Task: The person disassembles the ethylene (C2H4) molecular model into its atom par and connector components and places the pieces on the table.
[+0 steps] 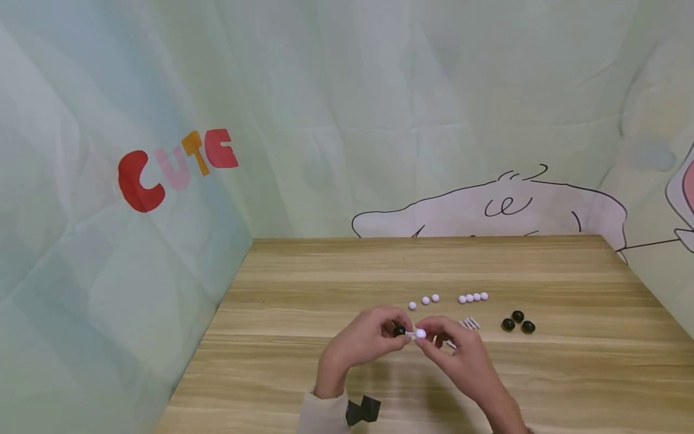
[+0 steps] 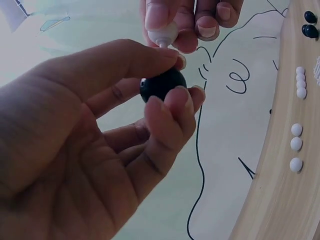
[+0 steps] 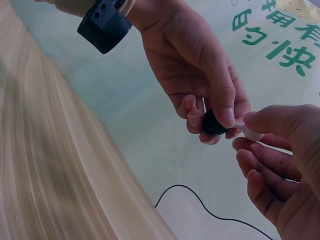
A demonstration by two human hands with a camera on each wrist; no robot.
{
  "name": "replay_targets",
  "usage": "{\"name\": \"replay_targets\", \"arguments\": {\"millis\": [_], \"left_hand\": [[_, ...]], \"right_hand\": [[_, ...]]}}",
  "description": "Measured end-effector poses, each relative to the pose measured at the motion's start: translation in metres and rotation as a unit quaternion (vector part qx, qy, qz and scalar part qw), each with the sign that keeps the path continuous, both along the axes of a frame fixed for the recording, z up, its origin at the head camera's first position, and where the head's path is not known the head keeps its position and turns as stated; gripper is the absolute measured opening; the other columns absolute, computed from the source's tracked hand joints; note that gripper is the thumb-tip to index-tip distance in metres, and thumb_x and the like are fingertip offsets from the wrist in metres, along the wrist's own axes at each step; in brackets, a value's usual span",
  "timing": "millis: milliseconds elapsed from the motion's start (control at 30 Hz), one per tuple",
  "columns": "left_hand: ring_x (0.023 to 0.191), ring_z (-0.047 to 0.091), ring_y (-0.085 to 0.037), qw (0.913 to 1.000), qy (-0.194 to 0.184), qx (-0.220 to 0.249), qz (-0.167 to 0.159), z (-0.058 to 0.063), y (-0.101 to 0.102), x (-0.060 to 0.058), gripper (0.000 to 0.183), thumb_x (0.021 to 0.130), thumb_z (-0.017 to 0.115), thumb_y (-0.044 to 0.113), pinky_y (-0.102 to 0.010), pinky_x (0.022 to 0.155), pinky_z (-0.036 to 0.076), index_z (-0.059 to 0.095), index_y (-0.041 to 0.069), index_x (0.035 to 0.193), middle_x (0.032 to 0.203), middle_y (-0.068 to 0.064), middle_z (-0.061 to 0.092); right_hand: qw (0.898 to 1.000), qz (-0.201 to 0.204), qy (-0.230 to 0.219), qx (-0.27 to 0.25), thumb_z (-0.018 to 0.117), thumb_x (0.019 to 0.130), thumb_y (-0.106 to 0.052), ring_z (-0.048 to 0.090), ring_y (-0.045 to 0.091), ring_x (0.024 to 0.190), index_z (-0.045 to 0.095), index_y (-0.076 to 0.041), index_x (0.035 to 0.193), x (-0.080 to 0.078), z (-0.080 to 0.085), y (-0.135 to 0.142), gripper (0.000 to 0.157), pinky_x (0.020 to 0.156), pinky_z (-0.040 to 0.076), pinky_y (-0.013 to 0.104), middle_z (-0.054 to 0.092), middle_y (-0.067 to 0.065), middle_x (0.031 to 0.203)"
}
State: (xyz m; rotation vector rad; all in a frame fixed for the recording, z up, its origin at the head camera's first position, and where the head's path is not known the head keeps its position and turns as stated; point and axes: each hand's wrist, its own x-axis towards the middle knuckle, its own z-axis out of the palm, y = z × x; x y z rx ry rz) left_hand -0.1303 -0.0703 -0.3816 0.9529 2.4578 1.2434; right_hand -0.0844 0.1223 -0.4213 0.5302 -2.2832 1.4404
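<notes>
Above the wooden table, my left hand (image 1: 364, 337) pinches a black ball (image 2: 164, 86) between thumb and fingers. My right hand (image 1: 461, 358) holds a smaller white ball (image 1: 420, 333) by its fingertips, just to the right of the black one. A short white connector peg (image 3: 239, 126) bridges the gap between the two balls. In the left wrist view the left thumb and a fingertip lie over the peg's end at the black ball, so that joint is hidden. Beneath and behind the right hand, several loose white pegs (image 1: 469, 323) lie on the table, partly covered by it.
Three white balls (image 1: 425, 301) lie on the table (image 1: 303, 271) beyond the hands, with a row of several more white balls (image 1: 469, 298) to their right. Three black balls (image 1: 508, 325) sit farther right. Printed cloth (image 1: 379, 120) walls stand behind and beside the table.
</notes>
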Motion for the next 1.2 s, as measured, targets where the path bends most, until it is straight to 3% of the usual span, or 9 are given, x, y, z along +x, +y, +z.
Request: {"name": "replay_targets", "arguments": {"millis": [300, 667, 933, 1033, 1200], "left_hand": [[0.068, 0.054, -0.002, 1.0000, 0.008, -0.002, -0.004, 0.006, -0.003, 0.000, 0.006, 0.083, 0.068, 0.007, -0.019, 0.064, 0.048, 0.067, 0.013, 0.086, 0.082, 0.004, 0.063], [0.066, 0.055, -0.003, 0.9996, -0.013, -0.024, 0.003, 0.009, -0.009, -0.001, 0.006, 0.084, 0.066, 0.006, -0.019, 0.061, 0.047, 0.068, 0.012, 0.086, 0.081, 0.005, 0.064], [0.061, 0.054, -0.009, 0.9942, -0.023, -0.021, 0.103, 0.008, -0.054, -0.007, 0.005, 0.091, 0.063, 0.016, -0.023, 0.055, 0.044, 0.066, 0.014, 0.088, 0.074, 0.003, 0.060], [0.061, 0.055, -0.010, 0.9949, -0.021, -0.006, 0.099, 0.008, -0.054, -0.007, 0.007, 0.092, 0.063, 0.019, -0.023, 0.055, 0.045, 0.066, 0.014, 0.090, 0.074, 0.002, 0.061], [0.060, 0.056, -0.007, 0.9972, -0.016, 0.009, 0.072, 0.006, -0.044, -0.006, 0.007, 0.092, 0.063, 0.018, -0.021, 0.054, 0.045, 0.066, 0.012, 0.091, 0.072, 0.001, 0.061]], "right_hand": [[1.000, 0.002, 0.026, 0.018, 0.074, 0.082, -0.005, 0.056, 0.002, 0.069, 0.068, -0.016, 0.092, 0.000, -0.002, -0.001, 0.016, 0.062, 0.049, 0.023, 0.066, -0.012, 0.083], [0.999, 0.007, 0.049, 0.006, 0.074, 0.077, 0.002, 0.057, 0.002, 0.068, 0.067, -0.014, 0.091, 0.000, -0.007, -0.002, 0.022, 0.061, 0.050, 0.024, 0.065, -0.009, 0.080], [0.995, -0.080, 0.053, -0.031, 0.072, 0.077, 0.009, 0.055, 0.003, 0.068, 0.068, -0.010, 0.091, -0.006, -0.001, 0.028, 0.023, 0.064, 0.045, 0.013, 0.064, -0.001, 0.076], [0.994, -0.106, 0.035, -0.010, 0.073, 0.080, 0.002, 0.056, 0.002, 0.067, 0.068, -0.010, 0.091, -0.017, -0.005, 0.030, 0.018, 0.063, 0.045, 0.013, 0.063, -0.004, 0.074], [0.993, -0.117, 0.003, 0.003, 0.073, 0.082, -0.005, 0.056, 0.001, 0.067, 0.068, -0.007, 0.093, -0.039, -0.028, 0.021, 0.013, 0.060, 0.048, 0.016, 0.064, -0.004, 0.074]]}}
